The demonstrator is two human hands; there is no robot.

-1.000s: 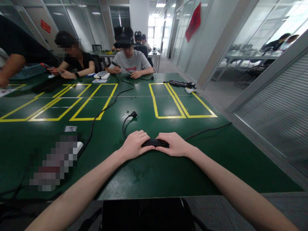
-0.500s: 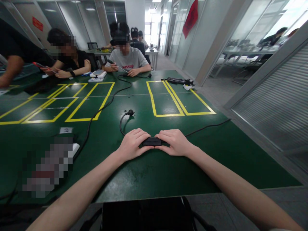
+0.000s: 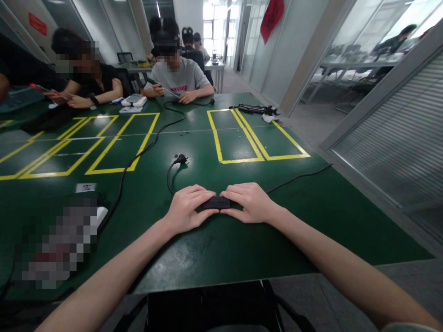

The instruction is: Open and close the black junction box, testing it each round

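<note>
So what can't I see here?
All in the head view:
Parts of the black rectangular block: covered by the left hand and right hand.
Where the curved black cable from the round black plug ends: hidden behind the left hand.
The thin black cable's far end: lost past the green table's right edge.
The grey and dark-red thing at left: blurred by pixel blocks.

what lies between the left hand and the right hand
In the head view, a black block lies between them, gripped by the left hand and the right hand.
</note>
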